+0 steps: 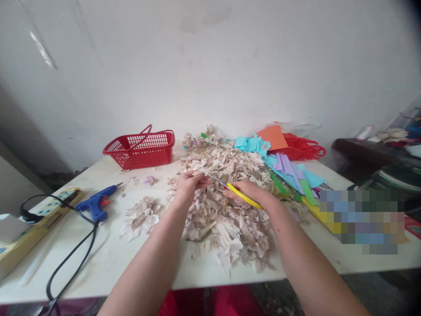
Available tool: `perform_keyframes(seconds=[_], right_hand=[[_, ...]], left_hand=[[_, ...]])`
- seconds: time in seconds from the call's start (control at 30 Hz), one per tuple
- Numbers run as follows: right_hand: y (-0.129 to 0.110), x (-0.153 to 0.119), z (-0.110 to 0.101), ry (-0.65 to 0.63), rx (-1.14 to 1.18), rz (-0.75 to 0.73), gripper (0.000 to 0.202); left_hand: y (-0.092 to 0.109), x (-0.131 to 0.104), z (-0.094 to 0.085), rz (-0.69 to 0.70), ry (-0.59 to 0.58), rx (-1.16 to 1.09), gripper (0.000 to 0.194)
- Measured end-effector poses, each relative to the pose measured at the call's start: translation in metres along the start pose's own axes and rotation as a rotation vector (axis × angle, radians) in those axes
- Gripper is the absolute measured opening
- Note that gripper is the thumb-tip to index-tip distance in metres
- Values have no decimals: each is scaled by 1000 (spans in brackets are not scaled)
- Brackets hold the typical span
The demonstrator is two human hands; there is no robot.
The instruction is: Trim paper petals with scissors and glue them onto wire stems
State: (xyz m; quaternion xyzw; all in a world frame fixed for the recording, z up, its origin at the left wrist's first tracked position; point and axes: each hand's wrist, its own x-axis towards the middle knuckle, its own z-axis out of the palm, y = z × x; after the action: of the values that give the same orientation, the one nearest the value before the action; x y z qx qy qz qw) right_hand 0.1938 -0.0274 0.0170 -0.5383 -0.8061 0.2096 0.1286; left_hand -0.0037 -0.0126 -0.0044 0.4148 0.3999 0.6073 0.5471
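Note:
My right hand (247,189) is closed round the yellow handles of a pair of scissors (243,196). The metal blades point up and left toward my left hand (192,182). Thumb and fingers of my left hand pinch together near the blade tips; what lies between them is too small to make out. Both hands are over a wide heap of crumpled, beige paper-like scraps (226,228). A smaller pile of the same scraps (142,216) lies to the left of the heap.
A red plastic basket (148,153) stands at the back left. Nearer are a blue glue gun (95,204) and a yellow power strip (52,215) with a black cord. Blue crepe paper (251,145), an orange sheet (272,137), purple strips (289,169) and a red bag (305,147) lie at right.

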Motion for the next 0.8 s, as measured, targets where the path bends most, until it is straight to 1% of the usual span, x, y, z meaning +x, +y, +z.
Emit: perform_keyframes(seconds=[0.2, 0.33, 0.47, 0.63, 0.73, 0.8], right_hand=[[5, 4, 3, 20, -31, 8, 43], [6, 4, 3, 0, -12, 12, 43], [8, 5, 4, 6, 15, -20, 42], [14, 10, 8, 29, 56, -33, 41], [14, 11, 9, 19, 99, -11, 41], [13, 9, 9, 48, 173, 24, 39]], left_hand=[[-1, 0, 2, 7, -46, -25, 23], [-3, 0, 1, 23, -61, -33, 23], [-3, 0, 0, 31, -64, -40, 23], [0, 1, 0, 38, -59, -38, 23], [1, 2, -2, 47, -55, -30, 23], [2, 2, -4, 49, -55, -29, 24]])
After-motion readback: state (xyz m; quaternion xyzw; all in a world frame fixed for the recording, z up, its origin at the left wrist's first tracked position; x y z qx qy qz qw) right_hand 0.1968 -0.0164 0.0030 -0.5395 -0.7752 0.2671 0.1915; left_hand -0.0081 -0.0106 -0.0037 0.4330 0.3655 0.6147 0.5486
